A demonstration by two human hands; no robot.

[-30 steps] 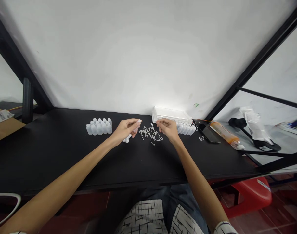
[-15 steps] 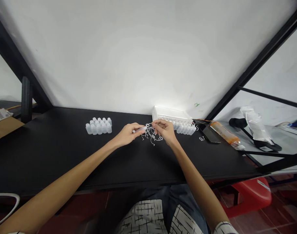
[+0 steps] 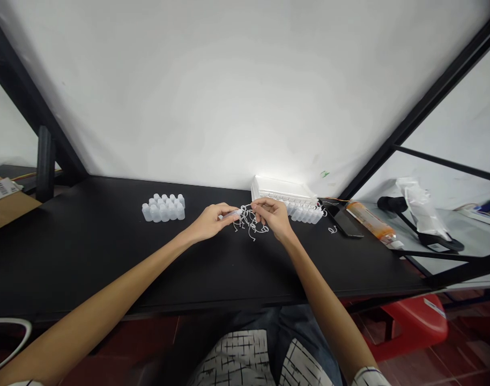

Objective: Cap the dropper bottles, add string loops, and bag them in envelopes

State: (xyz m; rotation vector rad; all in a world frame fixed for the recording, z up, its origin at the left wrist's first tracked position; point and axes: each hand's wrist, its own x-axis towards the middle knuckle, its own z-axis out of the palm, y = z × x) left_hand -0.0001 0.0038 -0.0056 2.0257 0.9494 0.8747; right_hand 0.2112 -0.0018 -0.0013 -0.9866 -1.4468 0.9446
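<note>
My left hand (image 3: 213,220) is closed around a small translucent plastic bottle (image 3: 230,214), which lies on its side with its neck toward the right. Between finger and thumb, my right hand (image 3: 271,213) pinches a white looped strap (image 3: 245,207), whose ring is at the bottle's neck. Whether the ring is fully around the neck I cannot tell. Below and between both hands lies a loose heap of white looped straps (image 3: 253,228). Several upright translucent bottles (image 3: 163,209) stand grouped to the left of my left hand.
Right of my right hand, several bottles with straps (image 3: 305,210) lie in a row before a white stack (image 3: 283,186). A single strap (image 3: 332,230), a dark phone (image 3: 347,221) and an orange-labelled clear package (image 3: 371,221) are on the black table (image 3: 229,273). A red stool (image 3: 416,324) stands below.
Both hands hold nearly the same pose at the bottle's neck. The strap between them looks slightly straighter, drawn a little toward the right hand.
</note>
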